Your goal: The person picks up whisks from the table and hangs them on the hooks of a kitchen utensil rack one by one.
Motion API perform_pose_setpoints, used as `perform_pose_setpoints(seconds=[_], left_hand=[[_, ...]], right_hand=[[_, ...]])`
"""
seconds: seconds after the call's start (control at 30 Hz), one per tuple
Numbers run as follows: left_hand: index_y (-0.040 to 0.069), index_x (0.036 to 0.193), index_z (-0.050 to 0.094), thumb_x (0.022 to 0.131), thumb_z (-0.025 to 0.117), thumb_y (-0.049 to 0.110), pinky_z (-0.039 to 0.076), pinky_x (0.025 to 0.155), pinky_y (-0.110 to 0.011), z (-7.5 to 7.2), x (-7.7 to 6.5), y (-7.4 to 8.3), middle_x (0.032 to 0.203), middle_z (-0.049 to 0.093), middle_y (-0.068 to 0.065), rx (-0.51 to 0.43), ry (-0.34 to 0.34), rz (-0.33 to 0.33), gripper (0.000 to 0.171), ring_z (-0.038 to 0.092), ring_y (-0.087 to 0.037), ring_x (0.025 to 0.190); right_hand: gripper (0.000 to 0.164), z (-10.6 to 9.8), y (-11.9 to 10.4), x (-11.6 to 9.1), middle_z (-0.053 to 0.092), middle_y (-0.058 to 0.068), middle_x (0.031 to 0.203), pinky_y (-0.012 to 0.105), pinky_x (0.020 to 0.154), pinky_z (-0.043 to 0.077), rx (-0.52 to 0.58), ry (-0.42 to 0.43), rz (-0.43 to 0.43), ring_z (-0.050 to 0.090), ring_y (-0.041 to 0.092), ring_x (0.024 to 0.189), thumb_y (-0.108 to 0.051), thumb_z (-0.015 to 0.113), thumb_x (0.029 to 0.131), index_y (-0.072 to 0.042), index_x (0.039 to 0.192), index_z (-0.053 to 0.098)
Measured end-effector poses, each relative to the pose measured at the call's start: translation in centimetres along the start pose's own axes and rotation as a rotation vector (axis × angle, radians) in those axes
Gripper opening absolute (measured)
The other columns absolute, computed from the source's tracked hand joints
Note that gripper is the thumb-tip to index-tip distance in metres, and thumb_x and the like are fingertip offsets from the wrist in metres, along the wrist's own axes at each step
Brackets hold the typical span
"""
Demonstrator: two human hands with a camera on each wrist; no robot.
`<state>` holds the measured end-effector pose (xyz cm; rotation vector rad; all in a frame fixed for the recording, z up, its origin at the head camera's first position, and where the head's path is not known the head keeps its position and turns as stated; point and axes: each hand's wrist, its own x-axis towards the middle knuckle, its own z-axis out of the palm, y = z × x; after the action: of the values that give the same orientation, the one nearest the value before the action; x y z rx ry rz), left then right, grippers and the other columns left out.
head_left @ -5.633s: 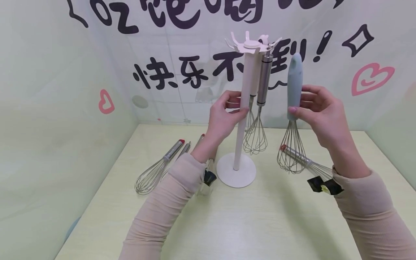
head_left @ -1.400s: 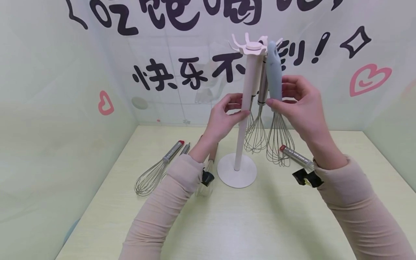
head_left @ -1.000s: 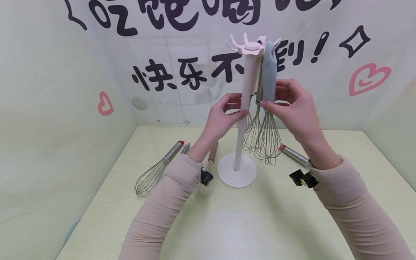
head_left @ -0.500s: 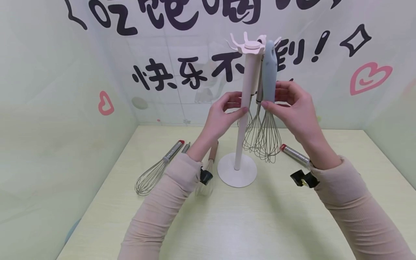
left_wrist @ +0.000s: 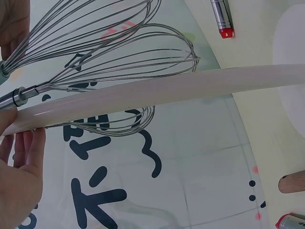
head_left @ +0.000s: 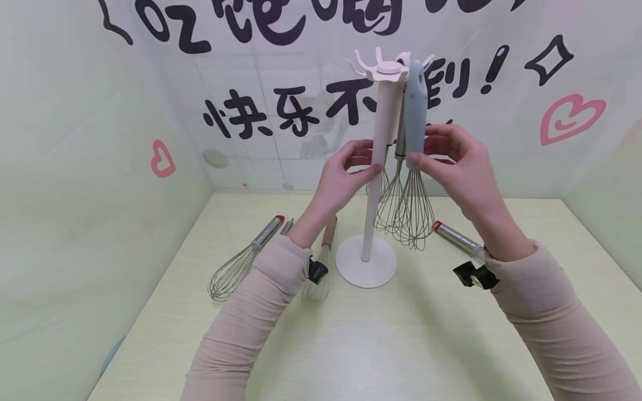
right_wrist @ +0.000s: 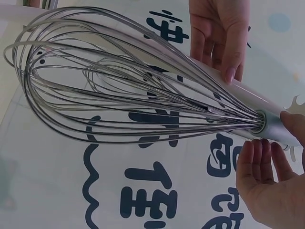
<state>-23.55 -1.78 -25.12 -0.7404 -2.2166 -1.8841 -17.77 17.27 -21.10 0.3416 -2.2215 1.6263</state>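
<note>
A white stand (head_left: 373, 211) with a ring of hooks (head_left: 388, 69) on top stands upright on its round base. My left hand (head_left: 346, 172) pinches its pole between thumb and fingers. A whisk with a pale blue handle (head_left: 416, 111) hangs at the right of the hook ring. My right hand (head_left: 458, 161) is loosely around the lower end of that handle; in the right wrist view the thumb lies against it and the fingertips sit just off its edge. A steel-handled whisk (head_left: 400, 145) hangs just behind, with another whisk (left_wrist: 128, 129) partly hidden by the pole.
On the table left lie a steel whisk with a red end (head_left: 241, 259), a partly hidden slim one (head_left: 287, 227) and a brown-handled whisk (head_left: 328, 234). Another red-ended whisk (head_left: 458, 239) lies at the right, partly under the right forearm. A lettered backdrop (head_left: 291, 111) stands behind.
The blue-handled whisk has moved left from beside the stand to the hook ring. In the last half second my right hand has shifted slightly right while the whisk stays put. My left hand keeps its place.
</note>
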Motion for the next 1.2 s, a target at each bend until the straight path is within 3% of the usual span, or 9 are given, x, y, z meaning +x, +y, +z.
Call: perform_pose_setpoints(seconds=[0.43,0.77,1.2], left_hand=[[0.004,0.126,0.057,0.088,0.066,0.007,0.055,0.093,-0.026,0.0,0.0,0.2,0.12,0.062,-0.014,0.012,0.001,0.002,0.04,0.061,-0.022,0.11],[0.004,0.127,0.057,0.088,0.066,0.007,0.054,0.093,-0.026,0.0,-0.1,0.2,0.119,0.062,-0.015,0.012,0.001,0.0,0.04,0.061,-0.023,0.111],[0.003,0.126,0.057,0.088,0.066,0.007,0.053,0.096,-0.028,0.1,-0.1,0.3,0.12,0.062,-0.015,0.003,0.004,0.002,0.039,0.06,-0.024,0.111]], right_hand=[[0.027,-2.7,1.7,-0.4,0.062,-0.018,0.093,0.008,0.077,0.047,-0.075,0.042,0.028,0.058,0.002,0.09,-0.017,0.066,0.09,-0.015,0.116,0.063],[0.036,-4.5,5.4,-0.9,0.056,-0.026,0.091,0.003,0.074,0.046,-0.228,0.001,0.124,0.055,-0.004,0.089,-0.025,0.061,0.093,-0.004,0.123,0.057],[0.048,-6.5,11.4,-2.3,0.049,-0.028,0.089,0.001,0.069,0.042,-0.359,-0.062,0.265,0.047,-0.014,0.085,-0.032,0.057,0.095,0.001,0.129,0.051]])
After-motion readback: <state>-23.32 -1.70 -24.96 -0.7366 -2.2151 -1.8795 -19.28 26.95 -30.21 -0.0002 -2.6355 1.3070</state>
